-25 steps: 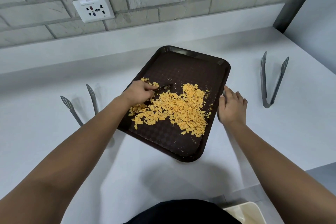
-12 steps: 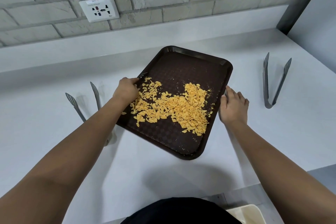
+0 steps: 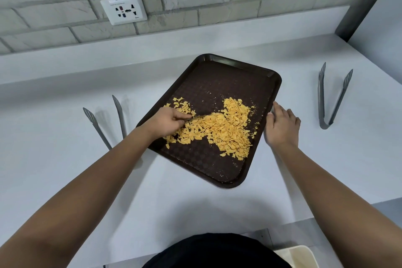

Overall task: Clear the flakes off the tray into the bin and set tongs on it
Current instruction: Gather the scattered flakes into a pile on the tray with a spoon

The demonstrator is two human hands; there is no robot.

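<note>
A dark brown tray [image 3: 219, 76] lies at an angle on the white counter. A loose heap of yellow flakes [image 3: 226, 128] covers its middle. My left hand [image 3: 167, 123] is on the tray's left part, with its fingers pushed into the flakes. My right hand [image 3: 281, 126] rests against the tray's right rim, fingers fairly straight. One pair of grey tongs [image 3: 104, 124] lies on the counter left of the tray, partly behind my left forearm. A second pair of tongs [image 3: 332, 98] lies to the right. A corner of the cream bin [image 3: 298, 257] shows below the counter's front edge.
A brick wall with a white socket plate [image 3: 124, 10] stands behind a raised ledge at the back. A grey wall panel [image 3: 382, 13] closes the right side. The counter's front edge runs just ahead of my body.
My left hand went from the flakes to the tray's left rim and has come back into the flakes, pushing them rightward. My right hand has stayed at the right rim.
</note>
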